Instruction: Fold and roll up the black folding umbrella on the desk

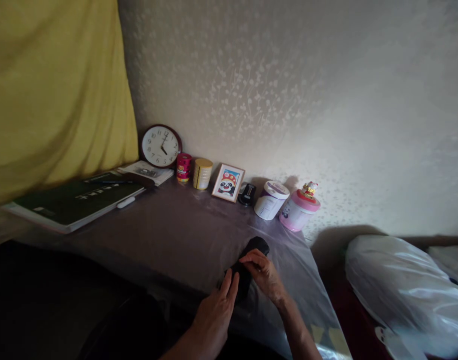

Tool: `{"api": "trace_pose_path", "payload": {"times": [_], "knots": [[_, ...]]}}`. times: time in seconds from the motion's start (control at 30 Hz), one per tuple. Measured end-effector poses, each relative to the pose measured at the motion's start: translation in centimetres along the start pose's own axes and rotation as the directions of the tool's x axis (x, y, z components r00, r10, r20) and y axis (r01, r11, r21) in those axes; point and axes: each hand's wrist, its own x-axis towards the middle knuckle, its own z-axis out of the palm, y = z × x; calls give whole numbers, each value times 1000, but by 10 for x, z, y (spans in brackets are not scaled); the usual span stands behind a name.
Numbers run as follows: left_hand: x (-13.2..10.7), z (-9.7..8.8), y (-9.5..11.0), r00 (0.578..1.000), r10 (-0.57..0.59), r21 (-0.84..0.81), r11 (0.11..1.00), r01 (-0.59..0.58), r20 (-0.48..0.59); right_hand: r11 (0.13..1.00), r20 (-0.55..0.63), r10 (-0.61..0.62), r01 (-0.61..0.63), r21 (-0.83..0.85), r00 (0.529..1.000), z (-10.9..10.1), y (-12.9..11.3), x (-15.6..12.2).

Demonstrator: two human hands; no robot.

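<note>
A dark, elongated black bundle (257, 244), which looks like soft fabric, lies slantwise on the table near its front right part. My left hand (215, 312) holds the bundle's near left side, its fingers fairly straight and close together. Over the middle of the bundle, my right hand (264, 274) pinches at its surface with thumb and forefinger. Whatever small part sits in that pinch is too dark to make out. The bundle's near end is partly hidden by my left hand and shadow.
Along the wall stand a clock (161, 145), red tin (183, 167), yellow tin (203, 174), framed panda picture (229, 183), black device (247, 194), white tub (271, 200) and pink jar (298, 212). A green book (78, 197) lies left. Plastic-wrapped bulk (405, 285) sits beyond the table's right edge.
</note>
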Motion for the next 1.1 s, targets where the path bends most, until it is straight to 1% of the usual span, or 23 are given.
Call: {"api": "trace_pose_path", "payload": {"times": [0.07,0.13,0.23,0.33,0.4,0.5,0.57,0.63,0.7,0.8,0.87,0.93,1.03,1.1], "knots": [[1,2,-1,1000,2,-20,1000,-3,-11,994,-43,42,-37,105,998,-2,-1,-5],[0,2,-2,1000,-7,-21,1000,7,-8,969,-95,127,-103,226,987,-8,0,-13],[-1,1,-3,1000,-12,-10,1000,12,-10,902,-163,301,-225,369,940,-21,6,-33],[-3,-1,-4,1000,-6,-9,1000,6,-10,850,-211,436,-324,416,875,-36,18,-58],[-3,-5,-4,1000,-2,-5,1000,2,14,823,-272,508,-367,434,817,-44,28,-73],[-3,-11,-5,998,-16,-44,999,18,55,779,-365,596,-407,477,715,-47,41,-90],[-1,-14,-9,998,-38,-91,995,41,41,747,-359,642,-446,493,678,-45,47,-97],[1,-14,-16,999,-50,-146,988,47,-12,707,-299,680,-493,507,669,-41,51,-100],[4,-12,-24,996,-54,-214,976,38,-69,683,-256,694,-502,530,673,-38,55,-102],[5,-12,-34,989,-98,-273,960,64,-111,683,-270,686,-471,558,675,-36,57,-103],[4,-15,-38,982,-144,-247,963,111,-120,680,-272,687,-464,567,674,-37,57,-104],[2,-19,-38,974,-182,-191,969,156,-132,694,-285,670,-443,567,685,-39,54,-104],[1,-26,-39,967,-208,-111,975,193,-145,748,-353,614,-376,547,707,-40,50,-102],[2,-30,-42,965,-223,-61,974,216,-140,757,-378,603,-355,548,702,-40,48,-102]]}}
